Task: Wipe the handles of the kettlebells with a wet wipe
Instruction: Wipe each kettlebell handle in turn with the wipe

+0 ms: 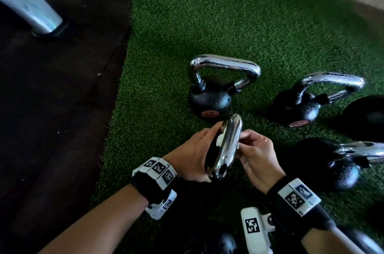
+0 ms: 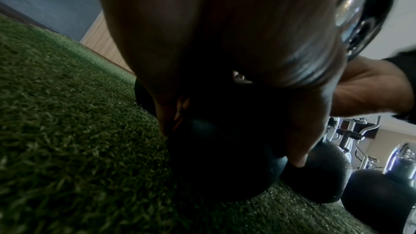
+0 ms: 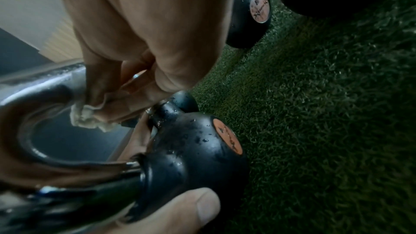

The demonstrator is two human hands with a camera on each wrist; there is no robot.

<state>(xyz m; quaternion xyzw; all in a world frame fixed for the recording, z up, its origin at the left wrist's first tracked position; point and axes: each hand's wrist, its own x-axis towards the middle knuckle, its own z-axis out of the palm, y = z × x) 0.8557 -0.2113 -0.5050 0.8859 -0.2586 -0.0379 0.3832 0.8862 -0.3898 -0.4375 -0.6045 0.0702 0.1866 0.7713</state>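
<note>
While the left hand (image 1: 191,154) steadies the chrome kettlebell handle (image 1: 225,145) over the turf (image 1: 166,45), its grip curled on the bell, the right hand (image 3: 144,42), from its wrist view, pinches the wet wipe (image 3: 90,118) and should drag it firmly round the inner curve.

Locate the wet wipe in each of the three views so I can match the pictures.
Head: the wet wipe shows as a white scrap low at centre, against the chrome handle, between the two hands.
Left wrist: not clearly visible; the hand fills the frame.
Right wrist: a crumpled white wad at centre left, pinched by the right hand inside the handle loop.
Shared landmark: that chrome handle.
</note>
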